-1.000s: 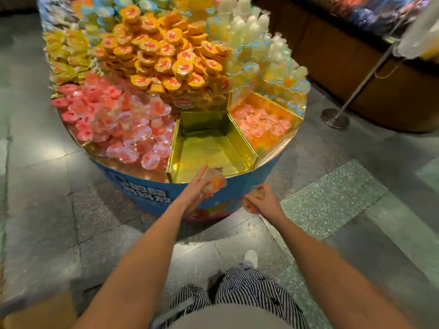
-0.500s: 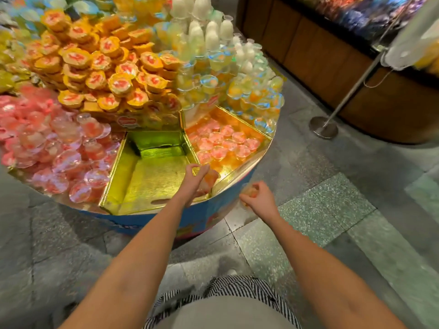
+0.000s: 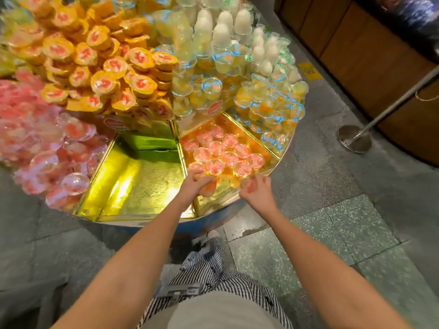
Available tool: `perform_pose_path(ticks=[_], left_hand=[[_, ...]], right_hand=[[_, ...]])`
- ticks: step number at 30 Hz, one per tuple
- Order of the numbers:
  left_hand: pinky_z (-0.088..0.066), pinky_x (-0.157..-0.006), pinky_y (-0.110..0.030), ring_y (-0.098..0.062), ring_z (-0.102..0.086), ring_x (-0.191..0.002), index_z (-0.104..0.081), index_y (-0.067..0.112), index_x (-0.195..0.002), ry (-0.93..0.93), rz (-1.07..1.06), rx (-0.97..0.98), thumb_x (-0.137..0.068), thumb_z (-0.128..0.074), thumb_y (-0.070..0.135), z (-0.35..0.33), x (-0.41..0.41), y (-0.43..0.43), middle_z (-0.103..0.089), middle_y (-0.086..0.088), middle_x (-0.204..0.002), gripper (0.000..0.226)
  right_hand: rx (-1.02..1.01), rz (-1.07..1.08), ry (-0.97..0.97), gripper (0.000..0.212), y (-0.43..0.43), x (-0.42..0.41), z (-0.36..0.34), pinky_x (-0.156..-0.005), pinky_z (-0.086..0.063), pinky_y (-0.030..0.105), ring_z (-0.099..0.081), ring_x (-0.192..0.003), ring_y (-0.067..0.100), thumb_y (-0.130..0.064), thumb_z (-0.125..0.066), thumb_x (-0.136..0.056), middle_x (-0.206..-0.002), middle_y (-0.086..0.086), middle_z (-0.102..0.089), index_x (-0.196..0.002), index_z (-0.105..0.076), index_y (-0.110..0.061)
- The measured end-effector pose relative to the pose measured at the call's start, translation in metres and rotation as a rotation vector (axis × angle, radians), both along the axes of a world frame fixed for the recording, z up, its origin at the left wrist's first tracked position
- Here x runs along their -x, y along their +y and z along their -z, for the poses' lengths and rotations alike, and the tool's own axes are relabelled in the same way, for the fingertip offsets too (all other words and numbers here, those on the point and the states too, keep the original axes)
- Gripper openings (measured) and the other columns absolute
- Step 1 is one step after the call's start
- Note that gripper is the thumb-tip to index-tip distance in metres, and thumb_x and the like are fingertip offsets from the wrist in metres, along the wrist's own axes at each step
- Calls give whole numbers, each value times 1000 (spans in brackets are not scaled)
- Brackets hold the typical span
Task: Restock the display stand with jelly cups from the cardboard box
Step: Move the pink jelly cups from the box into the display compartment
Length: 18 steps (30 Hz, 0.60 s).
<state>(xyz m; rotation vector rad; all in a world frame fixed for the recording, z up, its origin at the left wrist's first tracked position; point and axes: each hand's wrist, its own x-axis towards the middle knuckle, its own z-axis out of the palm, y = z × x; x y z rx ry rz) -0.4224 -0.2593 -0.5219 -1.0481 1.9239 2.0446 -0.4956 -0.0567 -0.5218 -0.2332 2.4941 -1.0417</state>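
Gripping an orange jelly cup (image 3: 208,189) beneath it, the left hand (image 3: 193,186) hangs over the display stand (image 3: 142,186). The right hand (image 3: 257,195) pinches a second jelly cup (image 3: 248,185); both tilts unclear.

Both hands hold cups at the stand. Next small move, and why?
Probably lower the left hand and set its jelly cup in the bare front strip of the part-filled compartment: it hangs over that gap. The right hand holds a second cup to follow.
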Motion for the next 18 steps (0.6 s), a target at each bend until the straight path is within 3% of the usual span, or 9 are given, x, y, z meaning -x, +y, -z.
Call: perform_pose_path(ticks=[2,5,7,9,12,14,18], left_hand=[[-52,-79,-27,-19,-61,-104,-44,21,-133,-38,44,36,-71,-83,43,10,17,-2,-53,-9,-127,77],[-45,-65,-7,-9,-57,-91,-40,2,-138,-79,104,98,-85,-75,17,20,43,0,-59,0,-111,66],[-43,-59,-3,-14,-56,-97,-46,-3,-132,-119,121,130,-86,-72,8,23,56,5,-60,-6,-113,54],[-39,-62,-2,-17,-54,-104,-48,2,-132,-149,128,180,-85,-73,8,31,67,4,-56,-5,-111,54],[-35,-90,-16,-19,-46,-117,-40,9,-141,-246,125,241,-79,-80,26,47,69,1,-39,-5,-131,76],[-37,-103,-29,-22,-43,-126,-32,11,-144,-273,151,279,-72,-83,36,56,68,1,-29,-6,-139,92],[-40,-108,-41,-21,-44,-122,-28,14,-143,-319,150,372,-73,-79,41,70,68,9,-26,-2,-137,91]], right_hand=[[-13,-51,-37,58,-9,20,6,-91,-39,27,-47,-109,21,-17,-66,-79,-121,3,-31,-133,-46,-14],[-60,-100,-86,69,-22,47,14,-89,-44,31,-51,-103,20,-21,-69,-77,-122,2,-37,-138,-40,-15],[-61,-110,-105,62,-30,60,20,-87,-47,33,-52,-103,20,-27,-69,-74,-121,4,-41,-129,-45,-12],[-82,-132,-95,51,-38,72,28,-84,-44,30,-49,-97,18,-28,-68,-73,-116,4,-39,-117,-48,-13],[-134,-257,-132,63,-48,87,38,-91,-39,26,-48,-107,22,-18,-69,-78,-126,8,-33,-135,-43,-11],[-180,-368,-125,64,-52,93,44,-95,-43,32,-48,-114,28,-19,-68,-80,-129,11,-37,-137,-40,-9],[-242,-510,-123,72,-60,104,60,-95,-45,45,-49,-116,35,-24,-72,-74,-130,16,-45,-135,-38,-4]])
